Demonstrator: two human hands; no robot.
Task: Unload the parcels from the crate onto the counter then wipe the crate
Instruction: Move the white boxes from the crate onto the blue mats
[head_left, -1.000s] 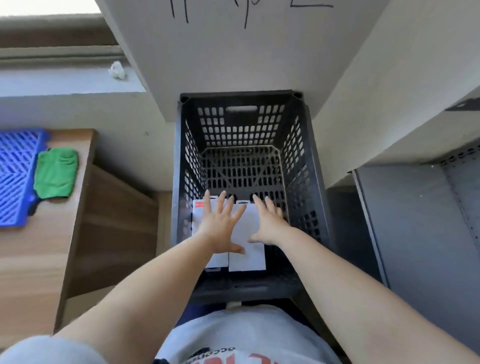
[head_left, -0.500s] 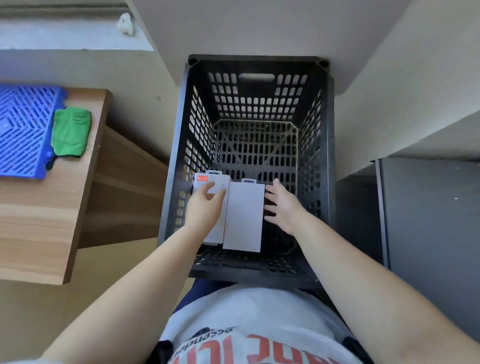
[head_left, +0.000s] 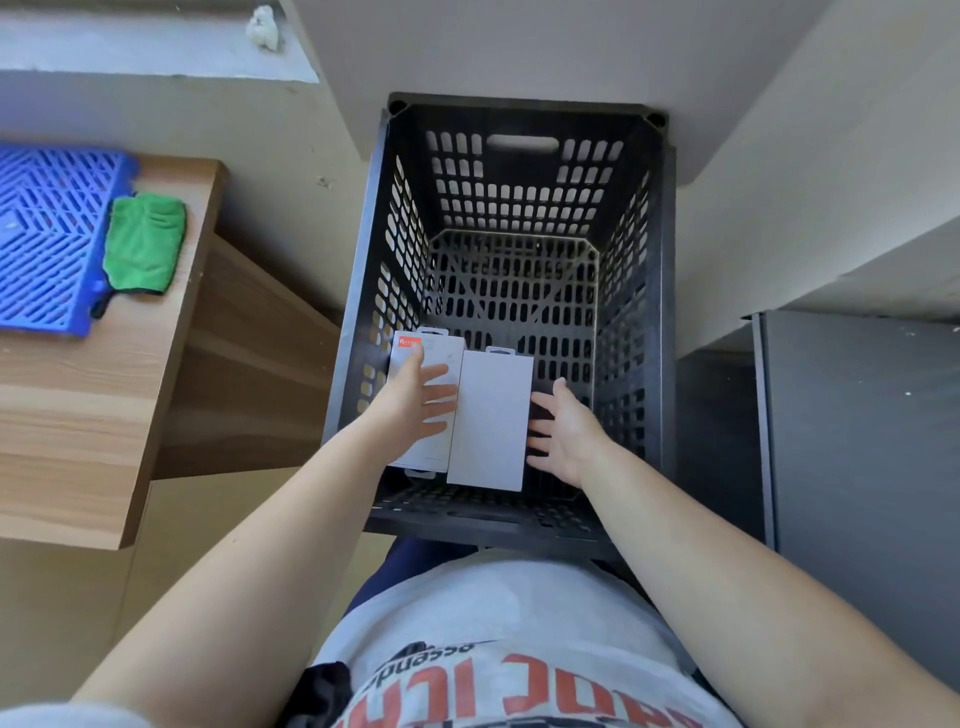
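The left white parcel (head_left: 427, 395) in the crate (head_left: 665, 312) bears a small red label at its top corner with white lettering too small to read. The person's grey shirt (head_left: 519, 649) carries large red letters and smaller black ones, seen upside down and not legible.

Left hand (head_left: 418, 400), right hand (head_left: 563, 434) outstretched, flat.

Since a second ago, both hands have left the tops of the boxes. The left hand (head_left: 418, 397) now lies along the left box (head_left: 441, 353); the right hand (head_left: 566, 431) flanks the right box (head_left: 491, 421). Boxes sit higher in the crate (head_left: 524, 171).
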